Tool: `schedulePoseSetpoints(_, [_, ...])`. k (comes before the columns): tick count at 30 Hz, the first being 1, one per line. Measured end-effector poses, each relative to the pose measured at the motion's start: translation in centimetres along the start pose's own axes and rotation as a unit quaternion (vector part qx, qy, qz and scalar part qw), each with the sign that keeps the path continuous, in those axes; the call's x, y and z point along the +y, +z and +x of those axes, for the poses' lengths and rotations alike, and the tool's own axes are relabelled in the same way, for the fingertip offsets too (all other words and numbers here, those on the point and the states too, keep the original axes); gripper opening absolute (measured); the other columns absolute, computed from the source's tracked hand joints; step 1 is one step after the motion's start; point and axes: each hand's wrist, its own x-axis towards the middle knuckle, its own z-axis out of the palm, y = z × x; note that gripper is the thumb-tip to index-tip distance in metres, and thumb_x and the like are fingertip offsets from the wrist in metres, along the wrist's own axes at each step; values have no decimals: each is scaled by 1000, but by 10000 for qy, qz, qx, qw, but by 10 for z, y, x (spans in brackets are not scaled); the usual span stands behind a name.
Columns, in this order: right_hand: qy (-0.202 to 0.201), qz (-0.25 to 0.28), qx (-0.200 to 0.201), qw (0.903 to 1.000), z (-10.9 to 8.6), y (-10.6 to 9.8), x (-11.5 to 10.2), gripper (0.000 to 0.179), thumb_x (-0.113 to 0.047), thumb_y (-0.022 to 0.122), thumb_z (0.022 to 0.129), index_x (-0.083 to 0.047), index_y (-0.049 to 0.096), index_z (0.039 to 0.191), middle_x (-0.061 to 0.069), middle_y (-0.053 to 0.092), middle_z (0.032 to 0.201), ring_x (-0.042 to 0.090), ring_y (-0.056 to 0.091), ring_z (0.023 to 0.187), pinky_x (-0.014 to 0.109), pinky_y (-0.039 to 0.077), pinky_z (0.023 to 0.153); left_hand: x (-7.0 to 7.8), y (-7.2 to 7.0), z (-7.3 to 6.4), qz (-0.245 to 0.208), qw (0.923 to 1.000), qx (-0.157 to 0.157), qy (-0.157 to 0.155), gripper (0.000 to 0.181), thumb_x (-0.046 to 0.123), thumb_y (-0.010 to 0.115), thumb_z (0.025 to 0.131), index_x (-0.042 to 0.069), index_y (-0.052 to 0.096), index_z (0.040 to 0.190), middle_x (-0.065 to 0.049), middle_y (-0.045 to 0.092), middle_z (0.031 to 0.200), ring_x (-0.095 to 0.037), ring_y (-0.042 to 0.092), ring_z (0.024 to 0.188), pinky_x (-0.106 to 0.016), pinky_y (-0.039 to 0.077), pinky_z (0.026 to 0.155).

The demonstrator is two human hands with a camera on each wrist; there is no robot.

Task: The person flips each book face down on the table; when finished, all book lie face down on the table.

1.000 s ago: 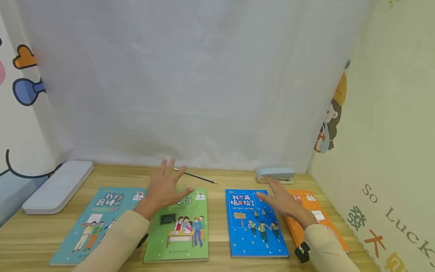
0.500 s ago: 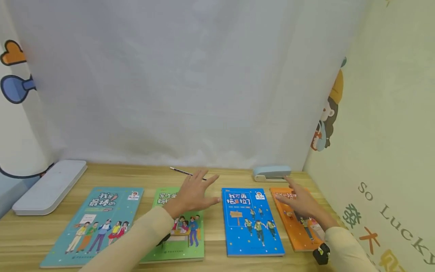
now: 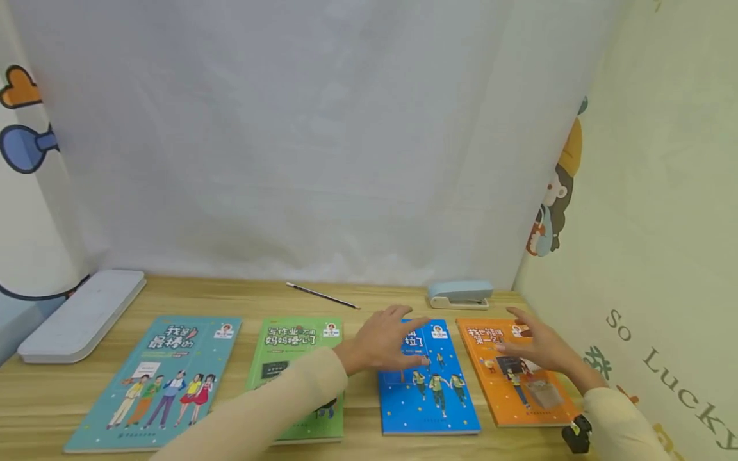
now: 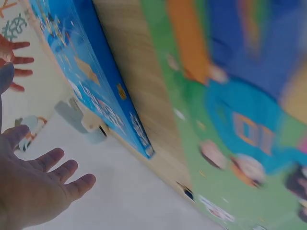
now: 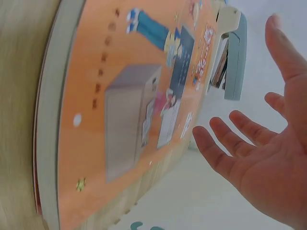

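Observation:
Over the upper part of the blue book (image 3: 429, 403) hovers my left hand (image 3: 385, 339), its fingers spread and holding nothing. My right hand (image 3: 544, 346) hangs above the orange book (image 3: 519, 384), fingers apart and loosely bent, likewise holding nothing. In the right wrist view a gap shows between the right hand (image 5: 268, 158) and the orange cover (image 5: 91, 143). To the left lie a green book (image 3: 300, 346), partly hidden by my left sleeve, and a teal book (image 3: 167, 378). All these books lie flat, covers up, in a row.
A black pencil (image 3: 323, 296) lies behind the green book. A light blue stapler (image 3: 460, 294) stands at the back right of the wooden table (image 3: 202, 291). At the far left is a white flat case (image 3: 83, 317). Grey cloth (image 3: 288, 128) hangs behind, a patterned wall stands right.
My left hand has moved right, from above the green book to above the blue one. My right hand has moved right, from the blue book's edge to above the orange book. The books stay put.

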Motion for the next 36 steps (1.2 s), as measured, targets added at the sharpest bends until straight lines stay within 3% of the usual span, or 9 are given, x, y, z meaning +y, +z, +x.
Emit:
schedulePoseSetpoints(4, [106, -20, -111, 9999, -3, -3, 9, 89, -35, 76, 88, 9, 29, 150, 42, 45, 138, 58, 54, 117, 62, 54, 84, 15, 10, 10, 213, 9991, -187, 316, 74, 63, 60, 91, 33, 38, 154, -8, 38, 159, -28, 37, 147, -48, 37, 117])
schedulePoseSetpoints(12, [446, -121, -341, 9983, -8, -8, 29, 95, -35, 80, 84, 9, 28, 149, 43, 45, 137, 58, 52, 120, 65, 50, 90, 43, 25, 26, 186, 9966, -432, 682, 72, 62, 57, 92, 32, 37, 155, -8, 38, 159, -27, 37, 147, -48, 35, 118])
schedulePoseSetpoints(21, [664, -15, -431, 9969, -3, -9, 43, 100, -41, 80, 83, 10, 25, 150, 45, 40, 139, 61, 47, 125, 66, 48, 94, 66, 36, 40, 405, 9938, -657, 801, 70, 64, 56, 92, 40, 36, 154, -3, 38, 160, -24, 37, 147, -44, 34, 119])
schedulePoseSetpoints(28, [756, 373, -596, 9947, 6, -8, 51, 101, -36, 79, 85, 11, 19, 151, 48, 34, 142, 64, 42, 127, 65, 48, 95, 80, 44, 51, 754, 9898, -748, 950, 70, 70, 53, 90, 42, 37, 152, 0, 38, 160, -21, 39, 146, -40, 35, 118])
schedulePoseSetpoints(36, [631, 535, -601, 9948, 21, -8, 60, 99, -31, 80, 85, 13, 20, 150, 48, 33, 141, 65, 41, 128, 65, 48, 96, 96, 50, 59, 816, 9856, -1044, 1048, 69, 74, 53, 87, 48, 39, 149, 6, 39, 158, -18, 40, 144, -37, 36, 117])
